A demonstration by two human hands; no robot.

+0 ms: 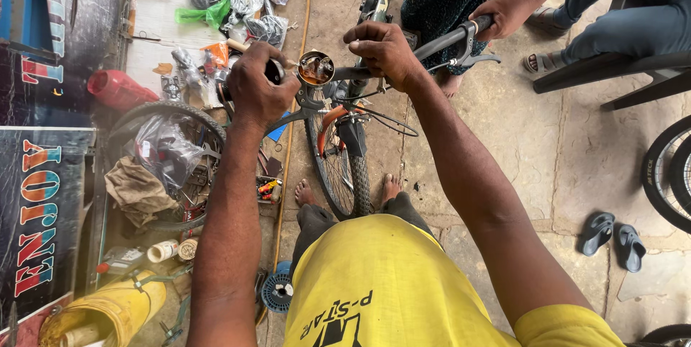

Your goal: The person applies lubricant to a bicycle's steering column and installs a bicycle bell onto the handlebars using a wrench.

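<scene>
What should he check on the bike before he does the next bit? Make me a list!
1. Left hand has a firm grip on the handlebar end: ok, it is closed around it.
2. Right hand is on the handlebar by the open bell: ok, fingers rest right beside it.
3. Bicycle is held steady: ok, the front wheel stands between the person's feet, and another person's hand holds the far grip.
4. Bell's inner parts are all in place: cannot tell, too small to see.
5. Bell clamp is tight on the bar: cannot tell, it is hidden.
6. Ground near the feet is free of loose tools: not ok, small parts lie close by.
</scene>
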